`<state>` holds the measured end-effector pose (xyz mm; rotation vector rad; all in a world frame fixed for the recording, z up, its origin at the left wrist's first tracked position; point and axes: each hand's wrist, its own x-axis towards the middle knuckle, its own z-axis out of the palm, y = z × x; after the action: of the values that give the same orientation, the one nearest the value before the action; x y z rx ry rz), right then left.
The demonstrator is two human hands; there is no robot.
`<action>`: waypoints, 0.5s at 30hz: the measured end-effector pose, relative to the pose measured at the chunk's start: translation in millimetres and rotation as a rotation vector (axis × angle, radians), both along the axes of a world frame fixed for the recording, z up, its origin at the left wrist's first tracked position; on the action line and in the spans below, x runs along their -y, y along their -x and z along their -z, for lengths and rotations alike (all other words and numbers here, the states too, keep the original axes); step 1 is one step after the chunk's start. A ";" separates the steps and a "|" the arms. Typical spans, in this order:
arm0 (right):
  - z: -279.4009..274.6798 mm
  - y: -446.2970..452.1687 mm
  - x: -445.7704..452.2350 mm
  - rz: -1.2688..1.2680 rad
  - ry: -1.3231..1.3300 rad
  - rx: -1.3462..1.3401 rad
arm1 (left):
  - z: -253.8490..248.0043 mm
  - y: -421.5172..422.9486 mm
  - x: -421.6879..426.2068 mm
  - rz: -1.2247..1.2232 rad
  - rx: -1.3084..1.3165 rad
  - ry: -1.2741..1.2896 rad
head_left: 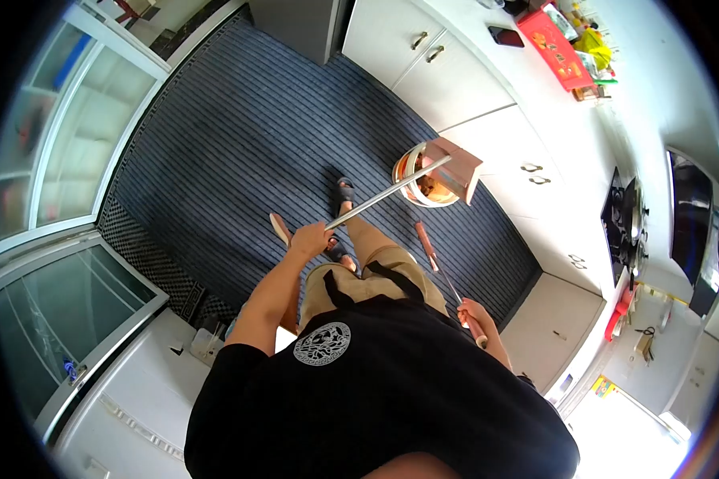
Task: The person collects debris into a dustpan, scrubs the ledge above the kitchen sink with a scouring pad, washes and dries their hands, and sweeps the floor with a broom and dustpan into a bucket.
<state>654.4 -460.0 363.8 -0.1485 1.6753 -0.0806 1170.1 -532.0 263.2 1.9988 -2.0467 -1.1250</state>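
My left hand (311,239) is closed around the silver shaft of a long-handled dustpan (455,169). The pink pan lies tilted over the rim of a white bucket (401,172) with orange markings. Inside the bucket, reddish and brownish scraps (430,190) are partly hidden by the pan. The dustpan's pink grip end sticks out behind my left hand. Low at my right side, my right hand (473,313) grips the pink handle of what looks like a broom (425,241). Its thin shaft points toward the floor, and its narrow pink end is seen edge-on.
Dark striped matting (240,120) covers the floor under my sandalled feet. White cabinets (463,80) stand right behind the bucket. On the counter are a red box (555,48), a phone (506,36) and a stove (615,215). Glass-panelled doors (80,136) are at the left.
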 end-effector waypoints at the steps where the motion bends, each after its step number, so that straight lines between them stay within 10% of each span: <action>1: 7.0 -3.6 8.0 -0.024 0.004 0.016 | -1.1 -4.6 9.4 0.004 -0.011 0.003; 15: 22.5 -124.0 161.6 -0.464 -0.031 0.015 | -144.2 -216.6 124.8 -0.187 -0.304 -0.490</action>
<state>778.4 -621.6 341.3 -0.5063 1.5885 0.2925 1386.7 -656.7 407.4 1.9835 -1.5057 -1.8862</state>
